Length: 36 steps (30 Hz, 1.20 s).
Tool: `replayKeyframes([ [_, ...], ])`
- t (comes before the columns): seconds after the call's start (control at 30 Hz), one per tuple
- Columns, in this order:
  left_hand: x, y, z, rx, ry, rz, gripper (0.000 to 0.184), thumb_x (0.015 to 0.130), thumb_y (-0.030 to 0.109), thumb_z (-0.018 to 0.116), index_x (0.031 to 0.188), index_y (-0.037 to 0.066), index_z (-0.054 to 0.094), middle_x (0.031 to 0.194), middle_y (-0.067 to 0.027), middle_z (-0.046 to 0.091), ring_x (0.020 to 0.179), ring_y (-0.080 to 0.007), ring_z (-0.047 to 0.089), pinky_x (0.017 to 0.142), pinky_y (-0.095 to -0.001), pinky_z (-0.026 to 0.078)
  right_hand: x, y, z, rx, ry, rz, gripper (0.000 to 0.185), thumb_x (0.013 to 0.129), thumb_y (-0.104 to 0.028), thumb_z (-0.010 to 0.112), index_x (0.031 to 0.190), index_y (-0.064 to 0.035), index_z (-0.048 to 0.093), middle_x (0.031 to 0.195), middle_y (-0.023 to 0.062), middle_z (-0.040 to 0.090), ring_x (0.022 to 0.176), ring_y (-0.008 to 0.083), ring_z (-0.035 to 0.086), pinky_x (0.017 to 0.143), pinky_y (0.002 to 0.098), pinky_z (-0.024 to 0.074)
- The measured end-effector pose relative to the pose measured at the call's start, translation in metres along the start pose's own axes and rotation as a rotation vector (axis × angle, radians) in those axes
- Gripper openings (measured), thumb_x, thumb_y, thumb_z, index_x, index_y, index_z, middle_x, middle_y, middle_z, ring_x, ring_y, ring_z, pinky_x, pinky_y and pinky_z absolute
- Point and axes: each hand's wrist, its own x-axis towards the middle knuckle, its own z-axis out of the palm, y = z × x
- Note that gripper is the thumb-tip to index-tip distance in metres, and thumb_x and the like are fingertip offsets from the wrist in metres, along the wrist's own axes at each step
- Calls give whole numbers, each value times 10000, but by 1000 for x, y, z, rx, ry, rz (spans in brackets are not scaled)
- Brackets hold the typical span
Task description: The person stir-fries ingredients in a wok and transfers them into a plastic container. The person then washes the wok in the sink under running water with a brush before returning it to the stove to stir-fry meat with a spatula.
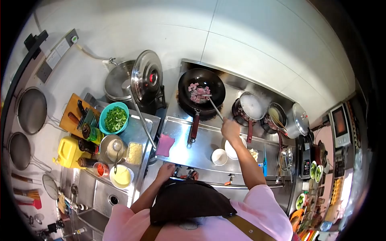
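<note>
My right hand (231,130) is closed around the long handle of a metal spatula (217,111). The spatula's end rests among pieces of pinkish meat (199,92) in a black wok (219,83) on the stove. The wok's dark red handle (195,127) points towards me. At the stove's front edge, my left hand (165,171) is beside the control knobs (177,170). Its fingers are curled together, and whatever they grip is hidden. Between my hands and the wall, a pink cloth (165,145) lies on the steel top.
Right of the wok are a steaming pan (252,106), another small pan (276,115) and white bowls (219,157). Leftward stand a large pot (119,82) with its lid (146,76) tilted, a teal bowl of chopped greens (114,118), an oil jug (71,153) and a sink (108,199).
</note>
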Motion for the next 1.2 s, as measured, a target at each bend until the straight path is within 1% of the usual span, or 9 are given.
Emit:
replayKeyframes([
  [0.3,59,72,17,-287,-85,-62,278,993,226,557,1145,-1,607,803,-64,649,603,-123,595,558,-251,511,-22,11,17,98,25,48,281,875,-181,595,1135,-87,645,858,251,689,836,428,678,742,520,537],
  [0.4,88,87,28,-365,-102,2,302,1002,262,572,1166,9,595,957,-89,662,732,-139,635,608,-269,546,-29,42,48,383,196,-62,387,938,-179,556,1308,-69,573,789,196,687,667,325,681,584,435,527],
  [0.5,91,103,36,-390,-118,1,319,1000,283,573,1187,25,589,1061,-85,658,844,-150,643,646,-279,553,-54,44,10,1485,-234,368,432,987,-209,538,1383,-37,514,647,49,553,461,132,485,409,287,375],
  [0.53,86,108,41,-386,-105,-5,318,990,286,575,1176,29,594,1052,-70,664,841,-149,636,649,-277,542,-67,36,-6,1647,-198,381,398,1016,-241,520,1343,-14,526,636,-39,414,448,38,296,385,203,235],
  [0.67,74,91,46,-338,-130,-81,355,1009,295,563,1246,31,555,1070,-98,669,847,-167,661,663,-296,570,-83,52,-14,1874,-260,268,307,1002,-216,535,1239,-22,548,674,-15,466,466,50,358,392,216,270],
  [0.97,29,-16,18,-235,-166,-281,280,994,232,563,1171,14,572,949,-74,664,691,-111,585,573,-251,484,-102,88,-44,1435,-143,456,284,994,-280,549,1131,-36,592,594,-47,418,397,46,313,331,235,231],
  [1.1,-3,-8,8,-201,-75,-319,231,994,193,548,1134,10,575,883,-64,653,657,-102,561,544,-237,458,-101,168,-20,802,255,360,340,928,-200,573,1166,39,615,657,60,583,522,170,552,480,352,431],
  [1.13,-5,-10,7,-227,-74,-318,210,990,185,554,1111,15,574,857,-49,642,643,-103,551,534,-238,452,-103,177,-36,767,143,394,327,893,-170,574,1129,47,638,705,134,639,632,222,628,618,372,484],
  [1.2,-7,-13,8,-236,-79,-330,201,989,184,556,1101,17,571,857,-48,637,640,-103,547,533,-236,448,-102,180,-58,726,33,424,332,899,-189,569,1128,38,648,703,162,647,646,219,646,633,366,493],
])
